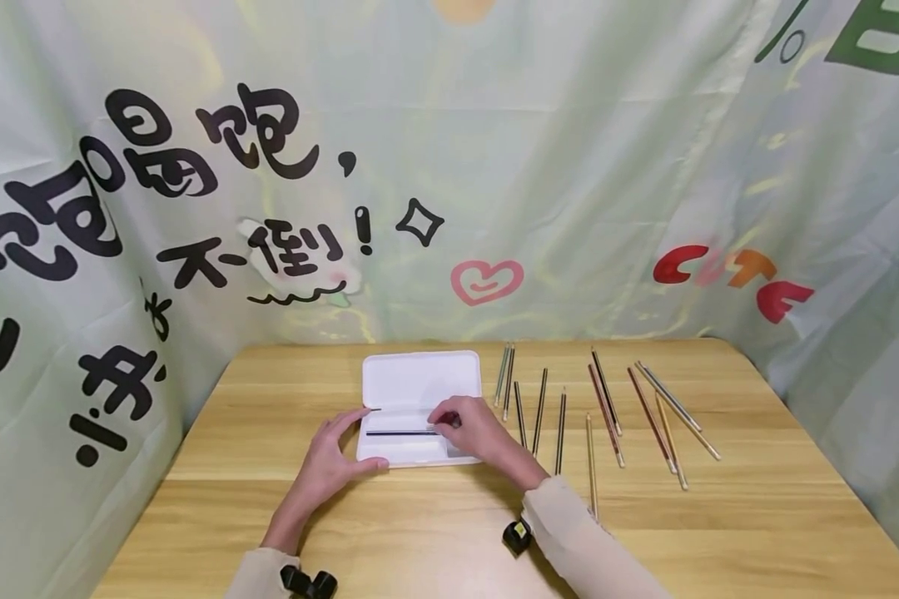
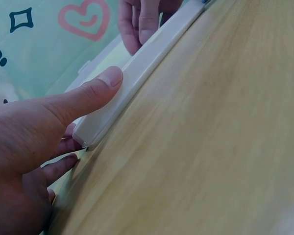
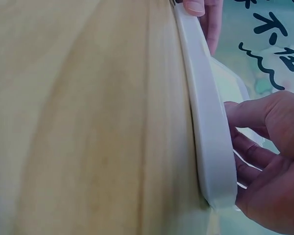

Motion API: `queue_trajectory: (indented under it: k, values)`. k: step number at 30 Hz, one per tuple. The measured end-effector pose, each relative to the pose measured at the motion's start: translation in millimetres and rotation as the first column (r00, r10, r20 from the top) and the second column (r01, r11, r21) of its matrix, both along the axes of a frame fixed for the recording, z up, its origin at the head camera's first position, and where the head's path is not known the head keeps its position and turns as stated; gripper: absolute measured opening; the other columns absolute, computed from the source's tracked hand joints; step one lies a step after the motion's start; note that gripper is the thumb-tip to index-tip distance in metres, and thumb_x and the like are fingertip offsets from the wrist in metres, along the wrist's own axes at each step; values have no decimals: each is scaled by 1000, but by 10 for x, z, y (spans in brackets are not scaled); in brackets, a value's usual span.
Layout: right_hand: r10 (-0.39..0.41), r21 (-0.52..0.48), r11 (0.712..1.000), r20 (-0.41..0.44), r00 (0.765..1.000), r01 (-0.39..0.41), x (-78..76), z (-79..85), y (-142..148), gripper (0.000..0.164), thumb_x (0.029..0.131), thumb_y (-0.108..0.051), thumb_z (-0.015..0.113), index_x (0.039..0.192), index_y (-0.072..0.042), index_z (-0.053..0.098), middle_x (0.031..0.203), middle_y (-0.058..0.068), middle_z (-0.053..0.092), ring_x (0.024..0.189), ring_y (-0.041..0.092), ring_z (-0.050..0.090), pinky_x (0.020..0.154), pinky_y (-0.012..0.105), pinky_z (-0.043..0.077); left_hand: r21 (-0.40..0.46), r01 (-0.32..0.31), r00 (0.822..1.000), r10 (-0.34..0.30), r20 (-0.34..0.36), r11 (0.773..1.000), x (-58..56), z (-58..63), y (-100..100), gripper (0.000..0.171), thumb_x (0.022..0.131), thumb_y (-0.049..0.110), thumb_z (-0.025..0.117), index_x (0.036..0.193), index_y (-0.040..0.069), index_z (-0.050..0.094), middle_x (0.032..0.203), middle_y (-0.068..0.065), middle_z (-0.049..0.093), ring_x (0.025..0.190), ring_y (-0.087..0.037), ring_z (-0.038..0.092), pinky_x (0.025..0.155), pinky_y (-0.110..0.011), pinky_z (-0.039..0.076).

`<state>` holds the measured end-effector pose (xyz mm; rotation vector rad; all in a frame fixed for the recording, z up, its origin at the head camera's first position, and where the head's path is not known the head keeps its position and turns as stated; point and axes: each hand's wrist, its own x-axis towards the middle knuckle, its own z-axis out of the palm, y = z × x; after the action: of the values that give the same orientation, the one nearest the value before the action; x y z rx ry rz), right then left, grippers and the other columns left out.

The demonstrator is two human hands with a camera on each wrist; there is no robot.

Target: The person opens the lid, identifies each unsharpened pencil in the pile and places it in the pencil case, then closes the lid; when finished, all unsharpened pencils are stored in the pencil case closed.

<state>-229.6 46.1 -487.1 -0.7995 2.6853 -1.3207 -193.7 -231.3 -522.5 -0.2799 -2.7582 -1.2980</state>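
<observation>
A white pencil case (image 1: 419, 380) lies with its lid folded back on the wooden table. Inside its long compartment rests a dark pencil (image 1: 397, 433). My left hand (image 1: 331, 459) grips the case's left end, thumb on the front wall and index finger near the hinge; in the left wrist view the other fingers of the left hand (image 2: 34, 142) sit behind that end. My right hand (image 1: 472, 428) reaches into the case and pinches the dark pencil near its right end. The case's front wall (image 3: 210, 132) hides those fingertips in the right wrist view.
To the right of the case lie several loose pencils, among them a dark one (image 1: 561, 433), a yellow one (image 1: 591, 457) and a reddish one (image 1: 648, 416). A printed curtain (image 1: 569, 183) hangs behind the table. Black devices (image 1: 517, 537) sit at both wrists.
</observation>
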Motion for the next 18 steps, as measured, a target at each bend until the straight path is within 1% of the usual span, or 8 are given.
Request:
queue_trajectory:
  k: [4, 7, 9, 15, 18]
  values:
    - [-4, -34, 999, -3, 1000, 4, 45, 45, 72, 13, 93, 2, 71, 104, -1, 77, 100, 9, 74, 89, 17, 68, 78, 25, 58, -1, -4, 1000, 4, 5, 1000, 11, -15, 2, 91, 66, 47, 96, 144, 19, 58, 148, -10, 55, 138, -39, 44, 114, -67, 29]
    - [-27, -56, 998, -16, 1000, 26, 100, 115, 171, 15, 93, 1, 72, 107, -1, 76, 102, 10, 74, 91, 18, 68, 80, 29, 58, -3, -1, 1000, 1, 3, 1000, 15, -18, 2, 91, 66, 48, 96, 144, 19, 58, 148, -11, 55, 139, -39, 43, 115, -67, 28]
    - [-43, -69, 997, -27, 999, 41, 132, 166, 250, 16, 94, -1, 72, 109, -2, 76, 103, 10, 74, 92, 18, 68, 79, 30, 57, -6, 0, 1000, 0, -3, 1000, 18, -16, -1, 91, 66, 48, 96, 144, 18, 58, 147, -12, 55, 138, -40, 44, 114, -68, 30]
    - [-76, -95, 993, -76, 994, 69, 226, 296, 561, 23, 94, -3, 73, 116, -1, 73, 109, 12, 73, 98, 22, 67, 79, 31, 58, -6, -7, 1000, 6, -9, 1000, 16, -21, -10, 91, 66, 47, 96, 144, 18, 59, 148, -12, 55, 136, -39, 45, 110, -67, 36]
    - [-125, -103, 988, -114, 986, 113, 268, 350, 765, 27, 92, -4, 75, 119, -1, 72, 107, 10, 73, 97, 21, 68, 79, 34, 58, -1, 1, 1000, -1, 0, 1000, 10, -27, 0, 92, 66, 48, 96, 145, 19, 58, 149, -10, 54, 137, -37, 44, 111, -65, 36]
